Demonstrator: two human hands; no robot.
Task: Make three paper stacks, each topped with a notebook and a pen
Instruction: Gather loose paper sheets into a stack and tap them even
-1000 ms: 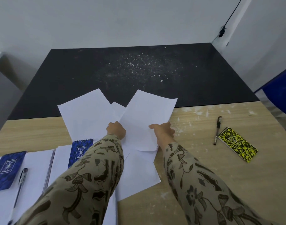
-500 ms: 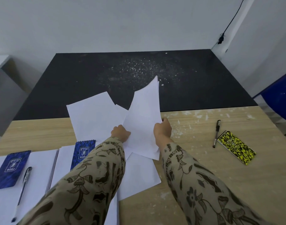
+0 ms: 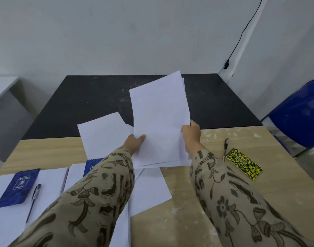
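Observation:
Both hands hold a few white sheets [image 3: 159, 118] lifted upright above the table. My left hand [image 3: 134, 144] grips their lower left edge and my right hand [image 3: 191, 135] grips the right edge. More loose sheets [image 3: 102, 134] lie flat below, one [image 3: 149, 189] near my left sleeve. At the far left a paper stack [image 3: 49, 177] carries a blue notebook [image 3: 18, 188] and a black pen [image 3: 33, 200]. A second stack [image 3: 76, 172] beside it bears another blue notebook [image 3: 92, 164], partly hidden by my left arm. To the right lie a black pen [image 3: 225, 149] and a yellow-black notebook [image 3: 244, 164].
The wooden table [image 3: 188, 211] meets a black tabletop [image 3: 81, 107] behind it, dusted with white specks. A blue chair [image 3: 298, 114] stands at the right. A grey wall with a black cable [image 3: 241, 32] closes the back.
Both hands have raised the held sheets off the table and turned them upright, squaring them together. The camera view has tilted up a little.

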